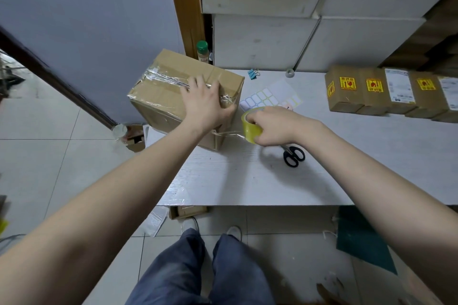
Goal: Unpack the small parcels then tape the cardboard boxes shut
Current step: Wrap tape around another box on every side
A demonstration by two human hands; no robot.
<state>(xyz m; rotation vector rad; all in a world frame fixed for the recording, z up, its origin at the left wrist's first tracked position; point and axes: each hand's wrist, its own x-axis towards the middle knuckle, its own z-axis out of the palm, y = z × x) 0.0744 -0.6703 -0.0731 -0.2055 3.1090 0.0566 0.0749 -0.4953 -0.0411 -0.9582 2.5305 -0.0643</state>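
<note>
Nearest the lens are two bare forearms reaching out over a white table point(247, 181), above blue-trousered legs and pale shoes on the tiled floor.

At the table's left end sits one large cardboard box point(168, 96) — brown, flaps closed, its top crossed by crinkled clear tape that runs along the seam and down the near right corner. The left hand point(205, 104) lies flat on the box's top near that corner, fingers spread and straight, pressing the tape down. A thin twisted strand of tape stretches from the box's lower right edge to the tape roll point(251, 126), a single yellowish roll held just beside the box. The right hand point(275, 126) is curled round that roll, fingers tucked into its core.

Just behind the right hand lies one pair of black-handled scissors point(293, 156), partly hidden by it. Farther back is a sheet of white labels point(270, 98), a blue binder clip point(252, 74) and a small grey tape roll point(289, 72).

At the far right stand the small parcels point(386, 91) — five visible, brown, side by side and touching, three with yellow stickers, two with white shipping labels.
</note>
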